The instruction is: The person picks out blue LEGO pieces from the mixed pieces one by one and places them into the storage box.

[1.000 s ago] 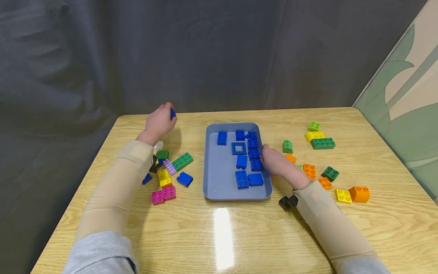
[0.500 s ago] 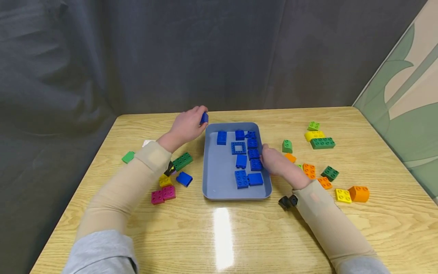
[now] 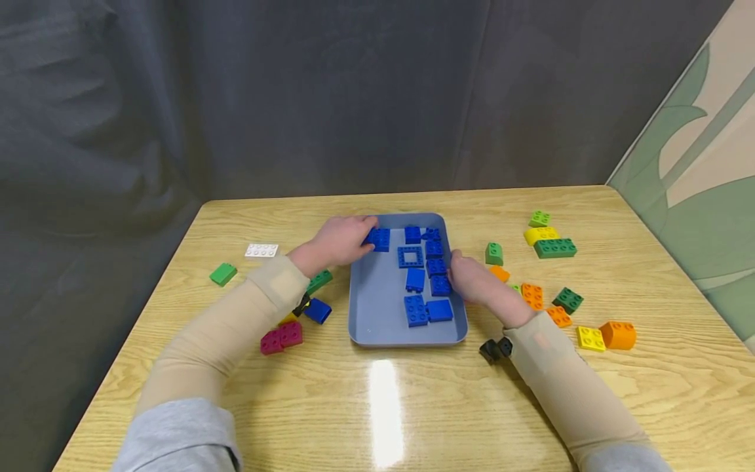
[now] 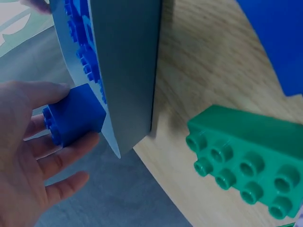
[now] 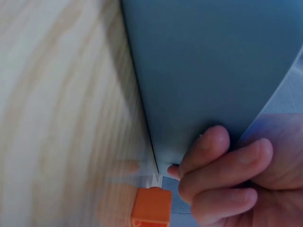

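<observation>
Between thumb and fingers, my left hand (image 3: 337,241) pinches a blue building brick (image 4: 78,116) at the back left corner of the grey-blue tray (image 3: 377,301). In the left wrist view that brick overlaps the tray's rim, studs facing the palm. My right hand (image 3: 476,280) grips the tray's right wall, fingers (image 5: 222,172) curled against its outside. Inside the tray lie several blue bricks, mostly along the right half, with a square blue frame piece (image 3: 410,257) among them.
Left of the tray lie a blue brick (image 3: 318,311), a green brick (image 4: 246,146), pink bricks (image 3: 282,337), a white brick (image 3: 261,250) and a small green brick (image 3: 223,274). Orange bricks (image 3: 532,295), yellow and green ones are scattered on the right. A dark curtain (image 3: 342,98) hangs behind the table.
My left hand has carried the blue brick rightward, from over the table's back left to the tray's back left corner. The right hand has stayed at the tray's right wall.
</observation>
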`<state>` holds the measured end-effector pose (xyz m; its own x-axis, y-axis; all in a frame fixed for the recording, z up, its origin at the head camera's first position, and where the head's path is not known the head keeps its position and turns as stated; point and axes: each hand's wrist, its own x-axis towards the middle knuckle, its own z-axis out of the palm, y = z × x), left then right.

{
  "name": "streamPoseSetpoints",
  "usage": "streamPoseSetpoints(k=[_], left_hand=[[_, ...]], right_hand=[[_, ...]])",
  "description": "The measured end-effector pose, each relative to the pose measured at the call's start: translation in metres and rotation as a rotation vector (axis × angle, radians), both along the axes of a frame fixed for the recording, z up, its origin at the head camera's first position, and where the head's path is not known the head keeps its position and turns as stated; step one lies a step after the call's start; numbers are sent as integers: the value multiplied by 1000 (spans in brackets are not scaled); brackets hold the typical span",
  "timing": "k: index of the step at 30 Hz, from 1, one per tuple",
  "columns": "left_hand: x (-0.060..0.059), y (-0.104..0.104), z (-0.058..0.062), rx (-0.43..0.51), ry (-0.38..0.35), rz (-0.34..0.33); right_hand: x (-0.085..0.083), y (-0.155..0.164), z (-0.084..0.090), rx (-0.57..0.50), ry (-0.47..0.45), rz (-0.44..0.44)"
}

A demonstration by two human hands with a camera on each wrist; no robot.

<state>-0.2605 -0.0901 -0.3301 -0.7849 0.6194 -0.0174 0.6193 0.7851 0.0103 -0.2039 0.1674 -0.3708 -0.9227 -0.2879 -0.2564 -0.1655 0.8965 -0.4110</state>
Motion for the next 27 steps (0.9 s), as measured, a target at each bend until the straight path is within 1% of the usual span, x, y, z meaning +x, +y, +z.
streamPoseSetpoints(k=[5,9,12,19,27], left_hand=[[2,1,-7,-29,-13,-20],[3,3,-10,-48,-16,-27],[3,5,-12,-65,-15,-29],[3,7,-17,-106,-15,-32],[4,8,-19,-129,-13,-33]], right_hand=[[0,-1,-1,-7,-12,-5],[0,-1,-1,-4,5,8],[1,-1,-2,2,22,17],[0,0,-2,18,29,19],[0,-1,-1,18,8,6]])
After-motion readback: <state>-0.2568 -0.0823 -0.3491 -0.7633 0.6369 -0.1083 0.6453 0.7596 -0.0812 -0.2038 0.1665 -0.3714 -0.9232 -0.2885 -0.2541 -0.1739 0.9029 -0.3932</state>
